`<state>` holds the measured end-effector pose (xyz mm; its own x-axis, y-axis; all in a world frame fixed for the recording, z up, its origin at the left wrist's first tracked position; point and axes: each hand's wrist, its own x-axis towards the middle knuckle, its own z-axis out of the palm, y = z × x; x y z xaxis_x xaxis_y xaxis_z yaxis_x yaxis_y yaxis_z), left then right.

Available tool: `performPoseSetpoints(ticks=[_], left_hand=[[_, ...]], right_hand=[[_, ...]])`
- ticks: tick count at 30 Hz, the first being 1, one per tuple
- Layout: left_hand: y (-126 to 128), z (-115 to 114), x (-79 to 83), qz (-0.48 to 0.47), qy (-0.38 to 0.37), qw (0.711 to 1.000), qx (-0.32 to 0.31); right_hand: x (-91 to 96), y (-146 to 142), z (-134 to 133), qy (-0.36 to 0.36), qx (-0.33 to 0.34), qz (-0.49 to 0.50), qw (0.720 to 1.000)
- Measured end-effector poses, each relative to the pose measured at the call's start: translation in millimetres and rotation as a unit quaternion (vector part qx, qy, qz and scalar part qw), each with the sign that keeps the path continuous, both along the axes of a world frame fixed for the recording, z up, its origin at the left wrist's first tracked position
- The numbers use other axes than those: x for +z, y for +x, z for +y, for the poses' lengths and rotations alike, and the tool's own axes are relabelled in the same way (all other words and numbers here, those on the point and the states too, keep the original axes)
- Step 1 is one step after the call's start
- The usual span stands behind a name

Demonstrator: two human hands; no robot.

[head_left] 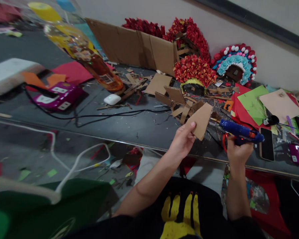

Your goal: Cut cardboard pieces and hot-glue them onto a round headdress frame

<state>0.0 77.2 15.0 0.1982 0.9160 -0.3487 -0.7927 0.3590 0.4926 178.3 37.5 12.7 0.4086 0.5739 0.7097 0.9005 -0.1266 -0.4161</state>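
Note:
My left hand pinches a flat, tapered piece of brown cardboard, thumb on its face. To the right, my right hand is wrapped around the handle of a blue glue gun. Its nozzle points left toward the cardboard's edge; whether the two touch I cannot tell. Loose cardboard strips lie on the bench just behind the held piece. Part of a red-handled tool shows beside the glue gun, and a phone lies close to my right hand.
Tall bottles, one a yellow-capped drink bottle, stand at the left near a purple power strip. A black cable crosses the bench. Red petal-covered crafts and a blue-and-red arch stand behind. Coloured sheets lie right.

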Motion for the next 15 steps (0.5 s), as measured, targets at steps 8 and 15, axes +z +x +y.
performPoseSetpoints(ticks=[8, 15], left_hand=[[0.2, -0.1, 3.3, -0.001, 0.005, 1.000, -0.002], [0.3, -0.1, -0.4, 0.004, 0.008, 1.000, 0.002]], right_hand=[[-4.4, 2.2, -3.7, -0.005, 0.025, -0.006, 1.000], [-4.7, 0.8, -5.6, -0.017, 0.025, 0.001, 1.000]])
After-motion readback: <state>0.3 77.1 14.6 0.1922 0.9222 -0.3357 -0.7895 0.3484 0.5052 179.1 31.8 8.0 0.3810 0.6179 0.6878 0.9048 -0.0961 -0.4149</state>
